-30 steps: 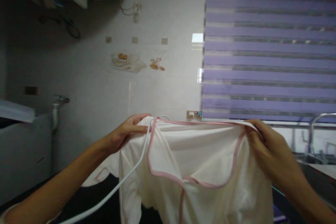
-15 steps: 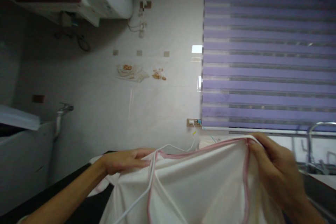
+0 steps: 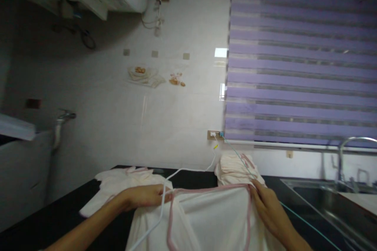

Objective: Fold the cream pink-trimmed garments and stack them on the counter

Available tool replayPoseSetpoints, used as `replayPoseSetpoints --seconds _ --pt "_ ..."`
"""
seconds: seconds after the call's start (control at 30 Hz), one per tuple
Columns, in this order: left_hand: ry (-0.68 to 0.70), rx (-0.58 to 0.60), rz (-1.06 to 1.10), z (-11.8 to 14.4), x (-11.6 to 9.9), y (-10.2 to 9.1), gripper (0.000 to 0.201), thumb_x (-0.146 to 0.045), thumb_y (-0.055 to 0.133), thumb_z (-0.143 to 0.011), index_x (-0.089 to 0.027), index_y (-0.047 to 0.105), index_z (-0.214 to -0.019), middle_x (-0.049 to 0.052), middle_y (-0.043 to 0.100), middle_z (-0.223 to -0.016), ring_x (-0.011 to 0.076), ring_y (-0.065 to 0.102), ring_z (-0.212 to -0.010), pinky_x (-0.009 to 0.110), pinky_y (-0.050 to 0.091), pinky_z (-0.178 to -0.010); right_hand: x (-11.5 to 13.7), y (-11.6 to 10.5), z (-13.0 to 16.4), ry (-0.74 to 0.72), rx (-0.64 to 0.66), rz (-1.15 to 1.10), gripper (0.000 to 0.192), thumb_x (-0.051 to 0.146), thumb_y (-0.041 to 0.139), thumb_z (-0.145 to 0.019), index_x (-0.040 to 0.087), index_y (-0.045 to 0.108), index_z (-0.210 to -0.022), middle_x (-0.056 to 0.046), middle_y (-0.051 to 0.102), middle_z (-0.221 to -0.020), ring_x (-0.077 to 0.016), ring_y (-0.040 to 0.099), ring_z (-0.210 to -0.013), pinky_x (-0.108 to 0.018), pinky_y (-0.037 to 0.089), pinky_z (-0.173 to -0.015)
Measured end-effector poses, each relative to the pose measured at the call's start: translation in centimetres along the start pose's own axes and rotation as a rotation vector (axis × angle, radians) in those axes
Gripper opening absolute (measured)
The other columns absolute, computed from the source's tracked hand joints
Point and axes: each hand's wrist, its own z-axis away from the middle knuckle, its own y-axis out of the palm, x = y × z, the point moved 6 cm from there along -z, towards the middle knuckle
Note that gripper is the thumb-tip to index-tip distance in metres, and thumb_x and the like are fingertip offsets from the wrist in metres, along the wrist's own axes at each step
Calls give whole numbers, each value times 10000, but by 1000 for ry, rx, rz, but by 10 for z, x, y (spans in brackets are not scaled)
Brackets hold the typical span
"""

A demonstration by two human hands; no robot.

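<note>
A white cloth with pink piping (image 3: 216, 215) hangs stretched between my two hands over the dark counter, its lower part cut off by the frame. My left hand (image 3: 151, 196) pinches its upper left corner. At the upper right corner, my right hand (image 3: 266, 202) grips the edge between thumb and fingers. A white cord (image 3: 188, 170) runs from the wall socket and passes in front of the cloth near my left hand. Whether the cloth is a garment I cannot tell.
A folded stack of similar white cloths (image 3: 235, 168) stands by the wall, and a loose pile (image 3: 123, 182) lies left on the black counter (image 3: 194, 178). A thin green cord (image 3: 309, 223) crosses toward the steel sink (image 3: 330, 200). Left stands a washing machine (image 3: 23, 176).
Both hands have lowered the cloth, and my right hand has come left, closer to my left hand. The stack behind and the loose pile show more fully. The view has shifted slightly.
</note>
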Motion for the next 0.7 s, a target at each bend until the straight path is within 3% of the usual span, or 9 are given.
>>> replayPoseSetpoints --seconds 0.07,0.1,0.23,0.33,0.53,0.7 --pt "7 124 -88 -12 16 15 441 -604 508 -957 -286 812 -925 20 801 -957 285 738 -933 370 570 -857 -27 30 -3 41 50 48 481 514 294 -1069 230 631 -876 -91 743 -907 -231 706 -905 -305 507 -882" --pt "16 113 -143 -20 25 19 453 -594 464 -978 -293 802 -947 22 798 -981 290 730 -969 376 549 -898 -40 44 -5 64 76 77 487 501 284 -1074 226 634 -874 -98 746 -914 -234 709 -934 -307 501 -897" --pt "-20 -153 -418 -53 66 22 449 -552 397 -995 -303 770 -978 64 784 -1007 325 722 -1017 402 516 -924 -79 97 -17 178 174 221 494 423 264 -1093 207 673 -921 -113 763 -934 -240 715 -1004 -309 479 -910" --pt "-109 -204 -532 -77 93 27 473 -521 400 -988 -219 763 -964 158 766 -1021 385 716 -1044 464 509 -885 -95 128 -31 251 240 320 466 376 285 -1101 186 698 -1000 -121 768 -966 -242 720 -1014 -308 469 -889" --pt "-231 -271 -653 -122 128 19 590 -520 292 -1042 -154 755 -1057 205 734 -1016 386 713 -1035 494 500 -868 -102 167 -74 261 304 458 449 362 299 -1111 159 700 -1113 -146 727 -1094 -240 694 -1093 -309 470 -885" --pt "-363 -289 -728 -165 160 9 430 -386 428 -1012 -124 768 -1035 261 670 -1227 388 623 -1222 532 470 -993 -90 189 -118 187 291 626 418 394 353 -1096 166 696 -1166 -180 622 -1262 -262 663 -1122 -313 503 -798"
